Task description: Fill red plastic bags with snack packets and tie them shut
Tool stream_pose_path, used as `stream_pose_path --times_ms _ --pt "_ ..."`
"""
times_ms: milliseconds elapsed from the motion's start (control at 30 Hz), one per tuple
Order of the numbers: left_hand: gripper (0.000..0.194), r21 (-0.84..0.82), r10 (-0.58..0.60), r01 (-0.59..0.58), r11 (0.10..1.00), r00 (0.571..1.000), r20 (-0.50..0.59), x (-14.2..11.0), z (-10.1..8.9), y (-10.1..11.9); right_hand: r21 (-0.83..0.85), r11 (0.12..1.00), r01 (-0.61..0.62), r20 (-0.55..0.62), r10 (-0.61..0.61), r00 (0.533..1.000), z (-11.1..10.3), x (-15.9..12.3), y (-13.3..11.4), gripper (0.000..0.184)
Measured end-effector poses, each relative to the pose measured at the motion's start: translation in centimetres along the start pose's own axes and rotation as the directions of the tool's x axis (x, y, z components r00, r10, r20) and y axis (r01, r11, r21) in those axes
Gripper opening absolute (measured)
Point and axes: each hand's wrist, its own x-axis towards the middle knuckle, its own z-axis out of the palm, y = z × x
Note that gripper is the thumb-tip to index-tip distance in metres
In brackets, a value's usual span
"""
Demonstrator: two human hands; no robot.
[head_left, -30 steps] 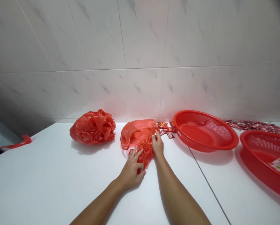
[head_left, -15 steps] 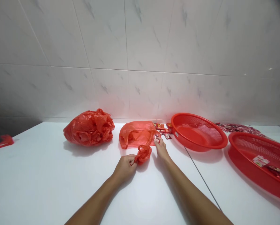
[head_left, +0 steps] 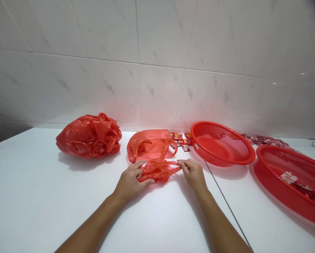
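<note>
A small crumpled red plastic bag (head_left: pixel 156 170) lies on the white table between my two hands. My left hand (head_left: pixel 131 178) grips its left end, thumb along the near side and fingers along the far side. At the other end, my right hand (head_left: pixel 193 173) pinches the bag's handles between thumb and fingertips, drawing them out to the right. Just behind lies a second red plastic bag (head_left: pixel 153 140), spread flatter, its handle loop toward the right. Part of the small bag is hidden under my left fingers.
A big bundled red plastic bag (head_left: pixel 87 137) sits at the left. Small red packets (head_left: pixel 182 138) lie near the wall. To the right stand a red basket (head_left: pixel 220 160) and a larger red basket (head_left: pixel 284 195) with packets inside. More packets (head_left: pixel 268 141) lie behind them.
My left hand has loosened from a tight pinch into a wider hold. My right hand has left the rear bag and now pulls the small bag's handles rightward. The view has shifted slightly.
</note>
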Motion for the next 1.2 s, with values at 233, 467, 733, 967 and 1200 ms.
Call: stream_pose_path --times_ms 233,467,733,967,1200 --pt "0.017 0.027 0.093 -0.090 0.996 0.988 -0.120 0.5 -0.3 -0.6 0.285 0.932 -0.224 -0.181 0.282 0.942 -0.8 0.6 0.5 0.057" --pt "0.023 0.187 0.287 -0.254 0.949 0.941 -0.181 0.3 -0.8 1.0 0.836 0.449 -0.316 0.219 0.256 0.942 -0.5 0.7 0.3 0.050" --pt "0.027 0.180 0.223 -0.192 0.965 0.961 -0.167 0.5 -0.8 0.9 0.855 0.313 -0.414 0.432 0.014 0.902 -1.5 -0.9 -1.3 0.050" --pt "0.050 0.038 0.583 -0.583 0.812 0.812 0.009 -0.7 -0.4 3.9 0.831 0.371 -0.414 0.492 -0.145 0.858 -1.7 -1.0 -2.9 0.073" --pt "0.051 0.024 0.211 -0.239 0.971 0.897 0.388 -1.1 0.4 5.7 0.844 0.468 -0.263 0.299 -0.004 0.954 -1.6 -1.4 -3.8 0.040"
